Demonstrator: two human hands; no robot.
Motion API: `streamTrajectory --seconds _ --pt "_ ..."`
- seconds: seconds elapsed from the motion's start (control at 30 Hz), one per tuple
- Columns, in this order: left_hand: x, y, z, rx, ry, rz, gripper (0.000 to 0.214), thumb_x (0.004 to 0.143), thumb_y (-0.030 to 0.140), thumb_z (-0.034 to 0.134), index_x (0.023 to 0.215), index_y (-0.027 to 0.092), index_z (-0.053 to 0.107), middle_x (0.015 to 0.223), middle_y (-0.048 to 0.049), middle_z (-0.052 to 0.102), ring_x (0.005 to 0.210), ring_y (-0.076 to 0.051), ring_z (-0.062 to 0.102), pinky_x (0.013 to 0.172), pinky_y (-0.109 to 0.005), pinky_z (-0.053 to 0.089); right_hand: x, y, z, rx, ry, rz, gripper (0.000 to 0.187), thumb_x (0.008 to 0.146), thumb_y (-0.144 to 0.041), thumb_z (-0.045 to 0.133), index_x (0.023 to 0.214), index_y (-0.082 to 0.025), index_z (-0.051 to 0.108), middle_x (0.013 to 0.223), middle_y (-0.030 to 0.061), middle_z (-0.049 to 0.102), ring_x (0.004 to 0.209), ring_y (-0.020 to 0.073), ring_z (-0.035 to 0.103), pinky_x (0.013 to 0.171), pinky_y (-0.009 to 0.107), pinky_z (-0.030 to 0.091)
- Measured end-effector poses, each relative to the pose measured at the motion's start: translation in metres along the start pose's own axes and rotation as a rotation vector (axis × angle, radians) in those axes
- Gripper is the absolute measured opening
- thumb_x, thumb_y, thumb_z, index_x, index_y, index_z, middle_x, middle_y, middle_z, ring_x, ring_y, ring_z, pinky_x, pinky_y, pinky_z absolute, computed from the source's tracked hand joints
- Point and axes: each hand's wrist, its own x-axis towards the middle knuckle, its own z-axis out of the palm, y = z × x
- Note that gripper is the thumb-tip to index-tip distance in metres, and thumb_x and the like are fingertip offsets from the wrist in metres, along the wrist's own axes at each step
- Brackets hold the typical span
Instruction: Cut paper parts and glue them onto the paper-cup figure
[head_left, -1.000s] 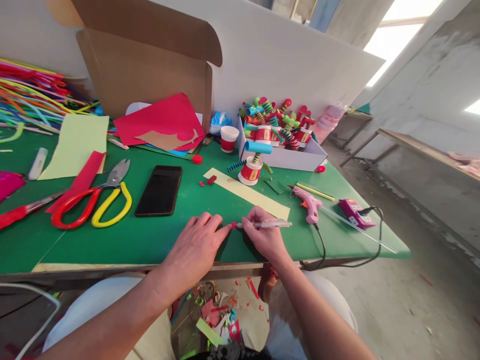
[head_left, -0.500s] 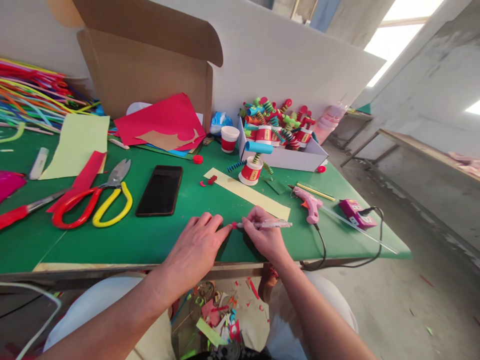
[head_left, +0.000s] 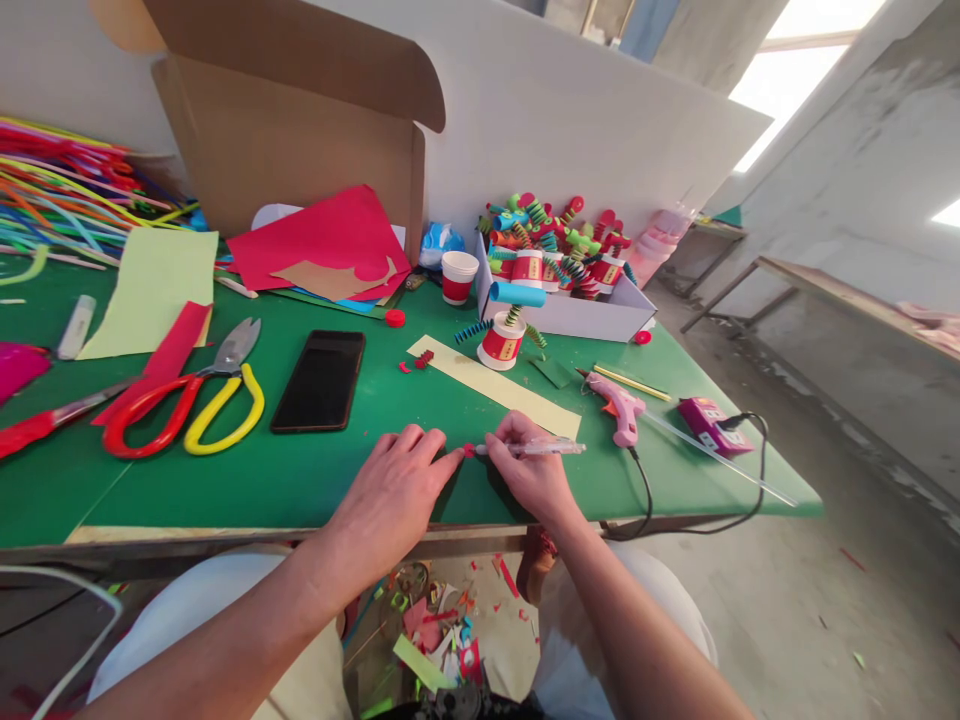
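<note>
My right hand point(head_left: 525, 470) is closed around a clear pen point(head_left: 544, 447), which lies nearly level with its tip pointing left. The tip meets a small red paper piece point(head_left: 469, 451) near the front edge of the table. From the left, my left hand point(head_left: 401, 480) holds that piece at its fingertips, fingers bent and palm down; its thumb is hidden. Just beyond the hands lies a pale yellow paper strip point(head_left: 517, 395). A red-and-white paper cup figure point(head_left: 502, 345) with folded paper arms and a blue roll on top stands at the strip's back edge.
A white box point(head_left: 577, 315) of similar figures stands behind. To the right lie a pink glue gun point(head_left: 621, 410) and a purple power socket point(head_left: 712, 425) with its cord. Leftward are a black phone point(head_left: 319, 380), red-and-yellow-handled scissors point(head_left: 217, 395) and pale green paper point(head_left: 154, 290).
</note>
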Motion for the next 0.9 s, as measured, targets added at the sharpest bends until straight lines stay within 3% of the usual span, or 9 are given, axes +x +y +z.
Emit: streamTrajectory --seconds 0.9 --pt "-0.0011 -0.0003 0.0014 0.007 0.02 0.012 0.048 0.09 0.005 0.038 0.129 0.024 0.058 0.114 -0.0101 0.057 0.098 -0.025 0.049 0.078 -0.038 0.042 0.0001 0.0004 -0.0008 0.001 -0.008 -0.012 0.023 0.079 -0.033 0.054 0.063 -0.022 0.042 0.051 -0.0062 0.04 0.048 0.0097 0.034 0.047 0.024 0.026"
